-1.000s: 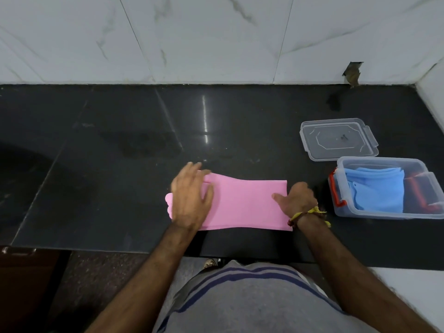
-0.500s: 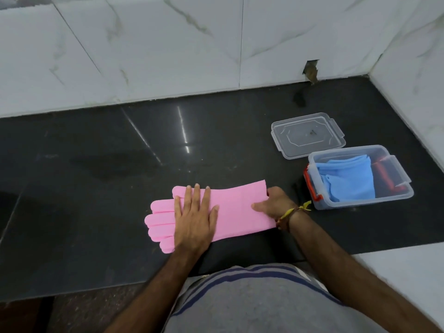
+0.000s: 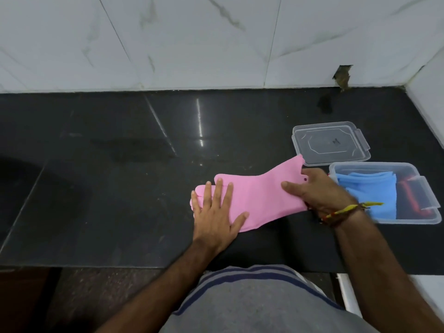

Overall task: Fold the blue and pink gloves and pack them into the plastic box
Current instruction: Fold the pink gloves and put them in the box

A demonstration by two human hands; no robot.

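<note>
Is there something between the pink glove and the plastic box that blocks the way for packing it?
Nothing visible blocks it. The pink glove lies beside the open plastic box; the lid sits apart, behind. Inside, the folded blue glove leaves space on top. Only the right hand, gripping the cuff, lies between.

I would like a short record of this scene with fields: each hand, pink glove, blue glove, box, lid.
left hand: flat, presses the finger end of the pink glove
right hand: grips the cuff end, lifting it
pink glove: on the black counter, not yet folded
blue glove: folded, inside the box
plastic box: open
lid: on the counter behind the box
</note>
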